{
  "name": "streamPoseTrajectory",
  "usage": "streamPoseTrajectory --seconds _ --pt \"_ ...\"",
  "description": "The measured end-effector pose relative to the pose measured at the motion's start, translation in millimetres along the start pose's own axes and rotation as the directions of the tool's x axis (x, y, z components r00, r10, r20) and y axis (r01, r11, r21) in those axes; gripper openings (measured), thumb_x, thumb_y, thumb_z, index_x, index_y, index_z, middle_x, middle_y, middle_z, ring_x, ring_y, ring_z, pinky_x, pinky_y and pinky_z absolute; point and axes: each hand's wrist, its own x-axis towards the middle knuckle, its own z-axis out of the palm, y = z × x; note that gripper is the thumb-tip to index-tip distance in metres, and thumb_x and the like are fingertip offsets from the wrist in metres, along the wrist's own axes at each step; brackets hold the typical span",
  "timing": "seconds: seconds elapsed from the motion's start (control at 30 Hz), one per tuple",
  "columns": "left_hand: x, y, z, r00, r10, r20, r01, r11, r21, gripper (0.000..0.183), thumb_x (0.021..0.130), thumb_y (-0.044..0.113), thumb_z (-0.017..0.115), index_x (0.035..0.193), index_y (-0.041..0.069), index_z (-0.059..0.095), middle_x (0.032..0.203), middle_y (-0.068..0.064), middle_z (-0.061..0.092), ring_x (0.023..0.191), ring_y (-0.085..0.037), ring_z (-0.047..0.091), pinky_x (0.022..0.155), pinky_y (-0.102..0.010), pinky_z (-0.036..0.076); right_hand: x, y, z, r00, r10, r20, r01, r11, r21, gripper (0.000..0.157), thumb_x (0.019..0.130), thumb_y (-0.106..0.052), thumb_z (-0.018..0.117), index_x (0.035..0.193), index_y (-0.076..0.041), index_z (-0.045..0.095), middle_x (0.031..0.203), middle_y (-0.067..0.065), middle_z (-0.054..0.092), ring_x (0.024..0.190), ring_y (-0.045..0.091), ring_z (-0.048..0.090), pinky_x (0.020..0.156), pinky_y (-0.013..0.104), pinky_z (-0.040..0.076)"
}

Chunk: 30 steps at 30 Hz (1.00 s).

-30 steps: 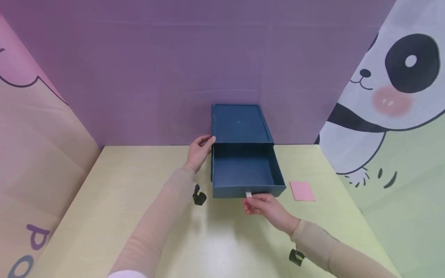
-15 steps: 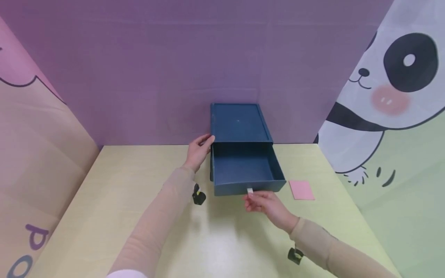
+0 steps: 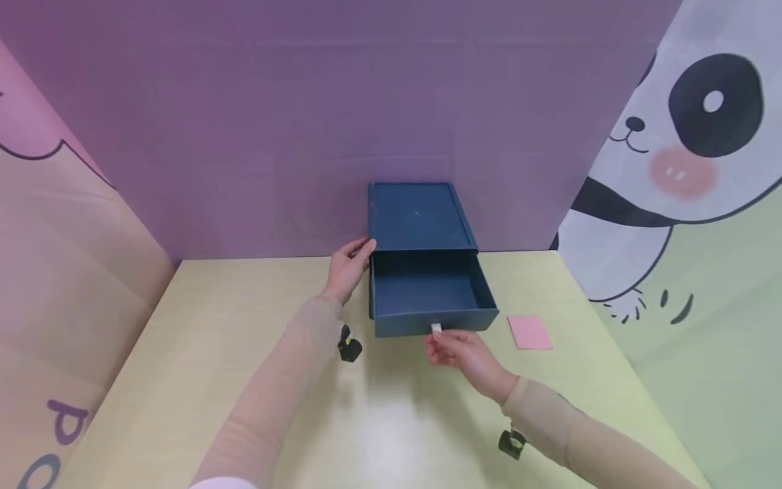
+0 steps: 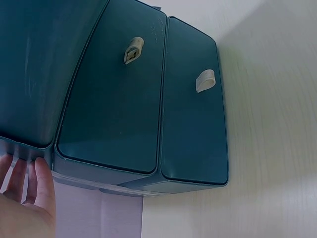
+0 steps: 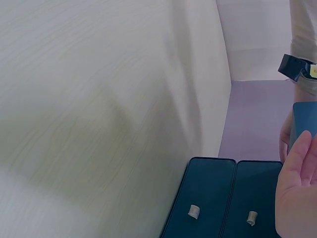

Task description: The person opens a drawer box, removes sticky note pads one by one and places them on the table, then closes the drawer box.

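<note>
A dark blue drawer cabinet (image 3: 418, 216) stands against the purple back wall, with its top drawer (image 3: 427, 292) partly out and nothing visible inside. My left hand (image 3: 349, 268) touches the cabinet's upper left side, fingers fairly straight along it in the left wrist view. At the drawer's front, my right hand (image 3: 464, 356) pinches the small white pull tab (image 3: 436, 328) between thumb and fingers. In the left wrist view, two lower drawers (image 4: 111, 99) are closed, each with a pale loop tab (image 4: 133, 50). The right wrist view cuts off part of my right hand (image 5: 299, 186).
A pink square pad (image 3: 529, 332) lies on the pale wood table (image 3: 244, 326) right of the cabinet. Small black devices hang at both wrists, one by the left wrist (image 3: 349, 344). A panda-printed panel (image 3: 684, 149) rises along the right side.
The top drawer has slid a little inward, toward the cabinet, with my right hand moving along at its tab. My left hand stays at the cabinet's side.
</note>
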Motion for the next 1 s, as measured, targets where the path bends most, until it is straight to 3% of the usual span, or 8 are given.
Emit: streamPoseTrajectory --seconds 0.4,0.7,1.0 --pt "-1.3 1.8 1.3 1.0 0.004 -0.007 -0.004 1.0 -0.003 0.048 0.093 0.031 0.06 0.133 0.005 0.054 0.135 -0.012 0.054 0.121 -0.024 0.053 0.1 -0.037 0.046 8.0 -2.1 1.3 1.0 -0.01 0.008 0.01 1.0 -0.009 0.039 0.099 -0.019 0.046 0.113 0.016 0.054 0.085 0.0 0.064 0.077 0.009 0.06 0.081 0.024 0.053" --pt "-2.5 1.5 2.3 1.0 -0.001 -0.011 0.001 1.0 0.003 0.049 0.093 0.032 0.06 0.133 0.006 0.054 0.135 -0.012 0.054 0.121 -0.023 0.054 0.1 -0.037 0.046 17.6 -1.2 -0.3 0.999 -0.001 -0.05 0.004 0.999 0.048 0.032 0.098 -0.017 0.047 0.108 0.011 0.058 0.082 -0.001 0.063 0.074 0.009 0.06 0.078 0.023 0.053" --pt "-0.9 0.5 2.2 1.0 0.01 -0.01 -0.01 1.0 -0.013 0.049 0.092 0.032 0.061 0.133 0.006 0.054 0.135 -0.012 0.055 0.121 -0.024 0.054 0.1 -0.038 0.045 25.5 -0.1 -0.2 0.997 -0.003 -0.079 0.008 0.998 0.063 0.034 0.098 -0.015 0.046 0.111 0.015 0.055 0.081 -0.002 0.064 0.075 0.01 0.06 0.077 0.022 0.053"
